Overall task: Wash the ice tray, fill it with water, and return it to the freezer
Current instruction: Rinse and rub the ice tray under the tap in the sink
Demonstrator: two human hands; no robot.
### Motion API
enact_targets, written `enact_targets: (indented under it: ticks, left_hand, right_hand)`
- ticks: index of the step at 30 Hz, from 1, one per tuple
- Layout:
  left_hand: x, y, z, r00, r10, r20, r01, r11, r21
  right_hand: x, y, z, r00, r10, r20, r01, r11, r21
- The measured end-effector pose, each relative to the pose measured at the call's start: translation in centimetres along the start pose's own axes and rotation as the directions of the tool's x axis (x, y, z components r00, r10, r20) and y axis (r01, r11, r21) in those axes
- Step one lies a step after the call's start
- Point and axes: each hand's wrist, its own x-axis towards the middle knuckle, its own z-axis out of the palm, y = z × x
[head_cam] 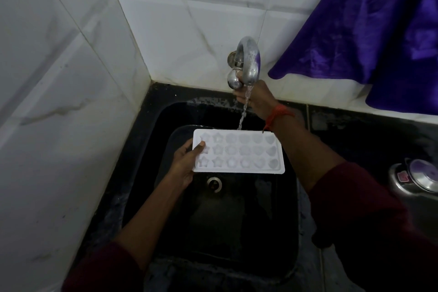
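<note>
Over the sink [237, 225], left fingers [199, 146] curled round ice tray [239, 156].

Left forearm reaches up from a maroon sleeve [106, 268]. The left hand [184, 163] grips the left end of the ice tray [239, 154], thumb [200, 147] on top. Right arm stretched far, red thread [279, 114] at the wrist, right hand [257, 98] with fingers [238, 98] curled round the tap knob [233, 79].

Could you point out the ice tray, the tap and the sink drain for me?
ice tray [239, 152], head view, middle of its moulded top.
tap [255, 67], head view, curved spout.
sink drain [214, 184], head view, its metal ring.
</note>
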Motion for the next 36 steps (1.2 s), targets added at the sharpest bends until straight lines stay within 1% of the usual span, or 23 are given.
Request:
enact_targets:
  ticks: [1, 2, 3, 4, 5, 6, 7, 8, 9, 10, 12, 14, 16, 19, 21, 25, 28, 31, 32, 33, 36]
  left_hand:
    - [0.0, 0.0, 0.1, 1.0, 0.004, 0.001, -0.004, 1.0, -0.004]
    - [0.0, 0.1, 0.1, 1.0, 0.008, 0.004, -0.008, 1.0, -0.003]
    - [0.0, 0.1, 0.1, 1.0, 0.012, 0.011, -0.012, 1.0, 0.0]
    - [0.1, 0.1, 0.1, 1.0, 0.014, 0.02, -0.014, 1.0, -0.001]
    - [0.1, 0.1, 0.2, 1.0, 0.01, 0.028, -0.01, 1.0, -0.007]
    - [0.1, 0.1, 0.2, 0.999, 0.002, 0.033, -0.001, 1.0, -0.019]
    - [0.2, 0.1, 0.3, 0.999, -0.012, 0.04, 0.013, 0.999, -0.032]
    - [0.3, 0.1, 0.3, 0.998, -0.028, 0.049, 0.03, 0.998, -0.046]
    - [0.3, 0.0, 0.4, 0.997, -0.044, 0.062, 0.048, 0.997, -0.061]
    - [0.4, -0.1, 0.6, 0.995, -0.057, 0.076, 0.063, 0.995, -0.08]
    - [0.6, -0.3, 1.2, 0.992, -0.077, 0.104, 0.089, 0.989, -0.118]
    - [0.6, -0.3, 2.2, 0.987, -0.085, 0.135, 0.103, 0.985, -0.135]
    - [0.6, -0.1, 3.2, 0.981, -0.083, 0.174, 0.107, 0.985, -0.137]
    - [0.7, 0.1, 4.2, 0.975, -0.07, 0.21, 0.096, 0.989, -0.117]
    - [0.6, 0.3, 4.3, 0.976, -0.035, 0.215, 0.053, 0.995, -0.08]
    - [-0.1, 1.3, 3.9, 0.972, 0.035, 0.233, -0.04, 0.999, 0.015]
    - [-0.6, 2.4, 3.0, 0.966, 0.084, 0.243, -0.098, 0.994, 0.049]
    - [-0.8, 3.5, 1.8, 0.962, 0.139, 0.237, -0.166, 0.981, 0.096]
    - [-0.8, 3.8, 1.4, 0.961, 0.159, 0.225, -0.19, 0.973, 0.128]
    - [-0.6, 4.1, 1.0, 0.961, 0.176, 0.213, -0.213, 0.963, 0.165]
    - [-0.1, 4.6, 0.1, 0.958, 0.216, 0.19, -0.258, 0.937, 0.236]
  right_hand:
    - [-1.2, 0.3, 0.4, 1.0, -0.024, -0.011, 0.023, 0.996, -0.082]
    - [-2.2, 0.9, 0.6, 0.996, -0.087, -0.008, 0.084, 0.98, -0.178]
    - [-3.4, 1.6, 0.5, 0.988, -0.152, -0.015, 0.14, 0.939, -0.314]
    - [-4.4, 2.5, 0.2, 0.973, -0.231, -0.008, 0.204, 0.876, -0.438]
    - [-5.3, 3.4, -0.3, 0.962, -0.273, -0.011, 0.227, 0.819, -0.527]
    - [-5.8, 4.6, -1.0, 0.951, -0.307, -0.025, 0.231, 0.764, -0.602]
    - [-6.4, 5.7, -1.9, 0.948, -0.312, -0.059, 0.191, 0.707, -0.681]
    - [-6.8, 6.7, -3.0, 0.942, -0.324, -0.089, 0.144, 0.629, -0.764]
    - [-7.1, 7.8, -4.1, 0.934, -0.335, -0.124, 0.1, 0.579, -0.809]
    - [-7.7, 8.4, -5.1, 0.931, -0.33, -0.158, 0.056, 0.557, -0.829]
    - [-9.0, 9.2, -6.7, 0.926, -0.309, -0.217, 0.016, 0.605, -0.796]
    - [-10.3, 9.1, -7.6, 0.929, -0.294, -0.225, 0.048, 0.699, -0.713]
    - [-10.9, 9.2, -8.3, 0.915, -0.326, -0.238, 0.107, 0.764, -0.637]
    - [-11.5, 9.5, -9.2, 0.877, -0.396, -0.273, 0.168, 0.784, -0.598]
    - [-11.5, 10.3, -9.5, 0.877, -0.381, -0.292, 0.17, 0.815, -0.553]
    - [-11.0, 12.6, -9.0, 0.907, -0.244, -0.344, 0.12, 0.931, -0.344]
    - [-10.2, 15.1, -7.7, 0.949, -0.105, -0.298, 0.069, 0.989, -0.129]
    - [-9.2, 16.6, -5.5, 0.973, 0.061, -0.222, -0.041, 0.995, 0.093]
    - [-9.3, 16.6, -4.7, 0.975, 0.096, -0.199, -0.072, 0.99, 0.123]
    - [-9.3, 16.7, -4.0, 0.978, 0.113, -0.175, -0.094, 0.99, 0.109]
    - [-9.1, 17.3, -3.0, 0.988, 0.1, -0.116, -0.106, 0.994, -0.041]
